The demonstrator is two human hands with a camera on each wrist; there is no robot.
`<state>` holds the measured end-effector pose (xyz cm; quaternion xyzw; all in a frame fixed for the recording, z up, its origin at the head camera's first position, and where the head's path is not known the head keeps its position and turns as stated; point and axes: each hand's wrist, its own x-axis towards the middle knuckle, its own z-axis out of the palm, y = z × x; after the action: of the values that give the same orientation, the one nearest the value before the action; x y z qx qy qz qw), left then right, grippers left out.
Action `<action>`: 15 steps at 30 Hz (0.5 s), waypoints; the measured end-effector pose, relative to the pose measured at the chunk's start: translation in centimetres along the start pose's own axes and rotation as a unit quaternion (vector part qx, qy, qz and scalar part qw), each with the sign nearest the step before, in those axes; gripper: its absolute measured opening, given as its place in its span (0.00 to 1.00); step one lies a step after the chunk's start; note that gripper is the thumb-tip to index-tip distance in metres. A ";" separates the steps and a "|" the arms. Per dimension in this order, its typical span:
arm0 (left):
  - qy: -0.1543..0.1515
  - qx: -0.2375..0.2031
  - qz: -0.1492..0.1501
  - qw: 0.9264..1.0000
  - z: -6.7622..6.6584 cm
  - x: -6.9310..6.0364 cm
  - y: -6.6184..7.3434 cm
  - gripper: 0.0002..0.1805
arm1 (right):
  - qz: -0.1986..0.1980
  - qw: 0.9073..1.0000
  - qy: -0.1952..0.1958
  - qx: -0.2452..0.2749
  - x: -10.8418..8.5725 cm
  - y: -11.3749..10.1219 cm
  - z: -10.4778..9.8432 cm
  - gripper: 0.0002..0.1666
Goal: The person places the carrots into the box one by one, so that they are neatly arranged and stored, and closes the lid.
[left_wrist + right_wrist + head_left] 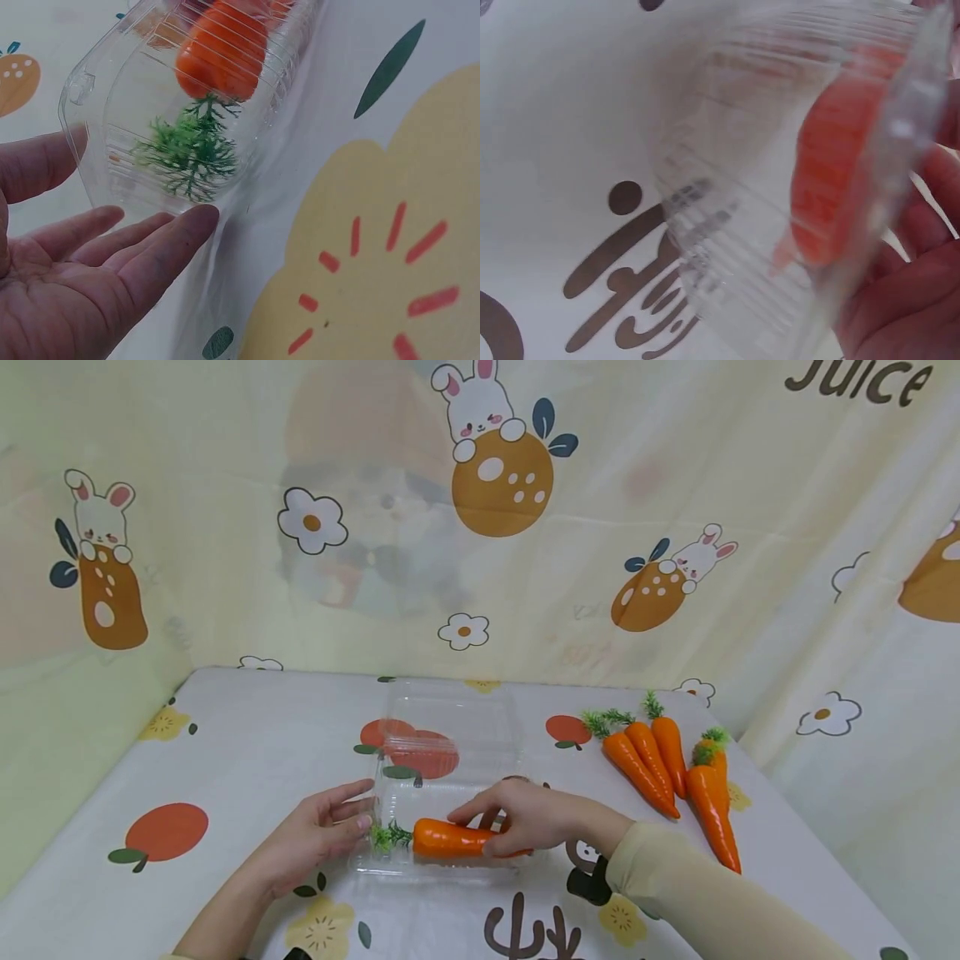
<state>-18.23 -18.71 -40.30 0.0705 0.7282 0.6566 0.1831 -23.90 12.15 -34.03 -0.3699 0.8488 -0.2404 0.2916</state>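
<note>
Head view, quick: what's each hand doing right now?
Left hand: open, fingers at the left end of the clear container.
Right hand: closed, holding a carrot in the container.

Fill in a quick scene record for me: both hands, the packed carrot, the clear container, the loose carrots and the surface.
Left hand: at the container's left end; contact unclear
Right hand: grips the packed carrot
Packed carrot: inside the container, green top pointing left
Clear container: on the cloth, lid open and on the far side
Loose carrots: five, right of the container
Surface: white printed cloth
</note>
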 end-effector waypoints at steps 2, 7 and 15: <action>0.001 0.001 -0.001 1.000 0.0 0.0 0.0 0.40 | 0.003 1.000 -0.009 0.005 0.2 0.2 0.1 0.29; 0.001 0.004 -0.002 1.000 0.0 -0.1 -0.1 0.40 | 0.014 1.000 -0.022 0.012 0.5 0.6 0.4 0.28; -0.002 0.009 -0.005 1.000 -0.1 0.0 -0.1 0.40 | 0.015 0.999 -0.033 0.023 0.8 0.7 0.6 0.28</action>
<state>-18.20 -18.79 -40.37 0.0701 0.7340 0.6492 0.1869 -24.22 11.87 -35.16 -0.3582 0.8382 -0.2432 0.3315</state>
